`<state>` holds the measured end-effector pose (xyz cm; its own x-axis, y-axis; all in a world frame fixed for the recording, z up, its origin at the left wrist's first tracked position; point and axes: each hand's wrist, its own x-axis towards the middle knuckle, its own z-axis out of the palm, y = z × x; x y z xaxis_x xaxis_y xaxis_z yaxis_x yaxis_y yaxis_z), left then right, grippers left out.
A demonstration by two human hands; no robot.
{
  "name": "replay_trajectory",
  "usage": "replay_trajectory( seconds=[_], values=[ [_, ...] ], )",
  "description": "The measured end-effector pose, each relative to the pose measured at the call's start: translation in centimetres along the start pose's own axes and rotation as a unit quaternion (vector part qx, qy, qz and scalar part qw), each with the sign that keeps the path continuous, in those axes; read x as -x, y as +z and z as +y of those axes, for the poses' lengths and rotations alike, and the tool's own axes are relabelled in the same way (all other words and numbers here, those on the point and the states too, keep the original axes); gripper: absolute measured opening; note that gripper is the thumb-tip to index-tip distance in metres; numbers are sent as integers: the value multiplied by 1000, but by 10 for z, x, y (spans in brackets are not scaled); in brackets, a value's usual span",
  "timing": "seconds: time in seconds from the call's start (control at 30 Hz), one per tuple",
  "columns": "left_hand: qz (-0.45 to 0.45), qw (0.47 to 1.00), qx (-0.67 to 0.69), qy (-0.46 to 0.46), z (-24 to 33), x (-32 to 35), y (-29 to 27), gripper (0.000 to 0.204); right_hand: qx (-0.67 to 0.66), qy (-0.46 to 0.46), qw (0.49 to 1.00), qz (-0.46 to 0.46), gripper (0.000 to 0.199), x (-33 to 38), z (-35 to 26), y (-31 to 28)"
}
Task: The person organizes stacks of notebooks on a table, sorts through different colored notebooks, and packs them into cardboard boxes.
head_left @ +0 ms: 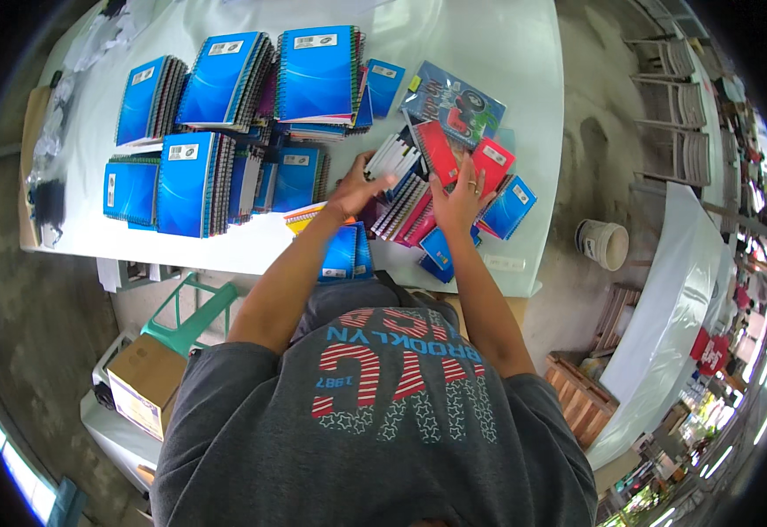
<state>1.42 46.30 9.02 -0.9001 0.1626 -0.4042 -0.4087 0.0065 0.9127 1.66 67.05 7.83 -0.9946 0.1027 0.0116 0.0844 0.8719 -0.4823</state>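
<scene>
My left hand (357,188) is closed around the near left side of a stack of small notebooks (392,156), whose white page edges face up. My right hand (460,200) rests with fingers apart against a red notebook (437,149) and the pile beside it. Between my hands, spiral notebooks (401,207) lean in a row with their wire bindings showing. A second red notebook (494,160) and a blue spiral notebook (508,207) lie right of my right hand. Beneath my right wrist are small blue notebooks (437,249).
Stacks of blue spiral notebooks (195,180) fill the left of the white table (524,53). A picture-covered book (459,101) lies beyond the red ones. Blue notebooks (340,250) sit by my left forearm. A white bucket (601,244), green stool (192,312) and cardboard box (146,378) stand around.
</scene>
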Motion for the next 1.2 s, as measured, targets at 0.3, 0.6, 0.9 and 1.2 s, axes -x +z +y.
replay_trajectory(
  seconds=[0.3,0.6,0.9,1.2],
  values=[
    [66,953,-262,138,-18,29,68,109,-95,-206,973,-45,81,-8,-29,-16],
    [134,857,-489,94,-5,53,-7,78,-70,-181,980,-49,62,-6,7,-7],
    [25,818,-572,-64,-41,103,-11,50,55,-189,979,-53,60,-1,-2,-10],
    [211,818,-526,101,-68,124,-12,29,-85,-304,946,-68,55,24,-31,-6]
  ],
)
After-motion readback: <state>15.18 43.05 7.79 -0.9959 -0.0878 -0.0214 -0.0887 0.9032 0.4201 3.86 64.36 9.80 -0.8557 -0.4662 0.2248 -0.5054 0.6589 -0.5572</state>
